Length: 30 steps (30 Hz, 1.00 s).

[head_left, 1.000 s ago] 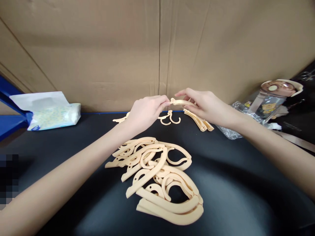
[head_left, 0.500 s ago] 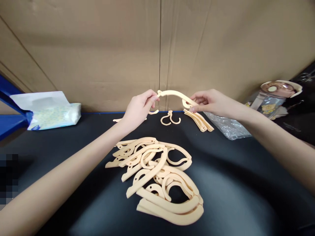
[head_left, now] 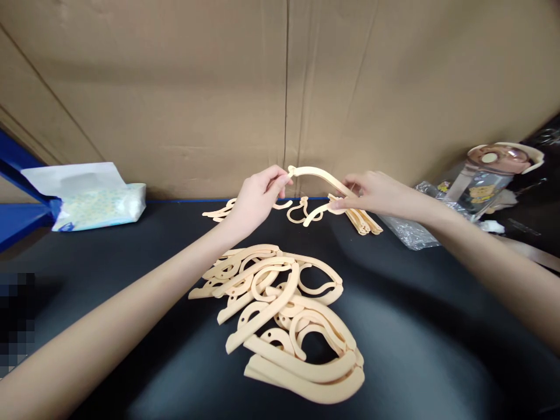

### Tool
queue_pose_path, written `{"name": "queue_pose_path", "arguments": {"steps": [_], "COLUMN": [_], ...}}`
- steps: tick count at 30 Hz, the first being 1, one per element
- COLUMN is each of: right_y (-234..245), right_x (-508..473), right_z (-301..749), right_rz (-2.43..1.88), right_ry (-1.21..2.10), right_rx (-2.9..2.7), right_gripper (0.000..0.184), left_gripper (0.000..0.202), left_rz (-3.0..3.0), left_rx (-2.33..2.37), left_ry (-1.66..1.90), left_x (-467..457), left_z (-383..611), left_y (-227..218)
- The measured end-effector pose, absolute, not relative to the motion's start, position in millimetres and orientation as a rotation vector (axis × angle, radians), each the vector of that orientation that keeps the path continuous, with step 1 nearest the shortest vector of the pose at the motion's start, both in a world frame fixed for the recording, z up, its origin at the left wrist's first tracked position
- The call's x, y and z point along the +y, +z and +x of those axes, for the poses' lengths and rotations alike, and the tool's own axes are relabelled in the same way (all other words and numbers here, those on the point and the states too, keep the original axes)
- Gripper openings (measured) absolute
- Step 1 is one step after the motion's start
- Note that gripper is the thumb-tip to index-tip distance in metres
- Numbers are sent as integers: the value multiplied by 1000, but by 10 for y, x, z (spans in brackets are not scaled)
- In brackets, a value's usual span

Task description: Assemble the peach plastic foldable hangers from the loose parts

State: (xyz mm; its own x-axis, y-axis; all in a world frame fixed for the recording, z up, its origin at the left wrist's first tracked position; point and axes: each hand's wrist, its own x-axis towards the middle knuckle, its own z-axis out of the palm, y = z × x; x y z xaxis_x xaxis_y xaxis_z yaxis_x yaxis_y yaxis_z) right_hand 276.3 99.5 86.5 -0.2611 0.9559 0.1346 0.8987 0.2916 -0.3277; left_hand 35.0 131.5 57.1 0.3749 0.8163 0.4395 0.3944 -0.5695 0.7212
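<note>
Above the far part of the table, a beige folding hanger arm (head_left: 318,174) is stretched between my two hands. My left hand (head_left: 259,195) pinches its narrow left end. Closed around its right end is my right hand (head_left: 373,191), and a slim curved part (head_left: 315,215) sticks out down and left from those fingers; where it joins is hidden. Below my hands lie loose hook pieces (head_left: 296,217) and a bundle of hanger arms (head_left: 359,223). Nearer to me spreads a pile of folded beige hangers (head_left: 280,315), overlapping each other.
More beige pieces (head_left: 219,213) lie behind my left forearm. A soft patterned pack (head_left: 100,204) with a white flap sits at the left. Clear plastic wrap (head_left: 411,232) and a drinking bottle (head_left: 485,181) are at the right. Cardboard (head_left: 175,105) walls off the back of the black table.
Both hands have come slightly down and right with the hanger arm. The slim curved part at my right fingers, earlier tucked against the arm, now swings out down and left.
</note>
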Motion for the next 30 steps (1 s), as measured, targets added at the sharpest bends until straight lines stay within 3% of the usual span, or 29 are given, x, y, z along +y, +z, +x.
{"name": "queue_pose_path", "arguments": {"steps": [3,8,10,12,15,16,19,24,30], "right_y": [899,917,894,865,840,839,838,810,795], "right_x": [917,795,801,865,1044,1105,1221,1201,1167], "right_z": [2607,2391,2365,2386,2503,2555,2681,2700,2806], "right_rz": [-1494,-1396,-1449,-1555,-1630,-1630,-1618,-1485,-1288], "right_ry": [-26,-823,-864,-630,83,223,457,685,807], "right_rx": [-2298,-2527,-2585,-2523,-2162,-2099,-1948,-1676,-1257], "right_gripper": [34,30,32,28,16,19,27,23,7], "left_gripper": [20,26,30,30,24,22,25,26,63], "left_rz": [2088,2082,2121,2179,2266,2283,2262,2089,1793], "left_rx": [993,974,1003,1063,1162,1189,1263,1366,1098], "left_ry": [1033,928,922,943,942,923,834,715,625], "left_x": [1227,1125,1086,1042,1019,1041,1221,1575,1408], "left_z": [460,598,632,663,701,704,671,561,543], "left_y": [582,602,616,620,588,567,474,309,353]}}
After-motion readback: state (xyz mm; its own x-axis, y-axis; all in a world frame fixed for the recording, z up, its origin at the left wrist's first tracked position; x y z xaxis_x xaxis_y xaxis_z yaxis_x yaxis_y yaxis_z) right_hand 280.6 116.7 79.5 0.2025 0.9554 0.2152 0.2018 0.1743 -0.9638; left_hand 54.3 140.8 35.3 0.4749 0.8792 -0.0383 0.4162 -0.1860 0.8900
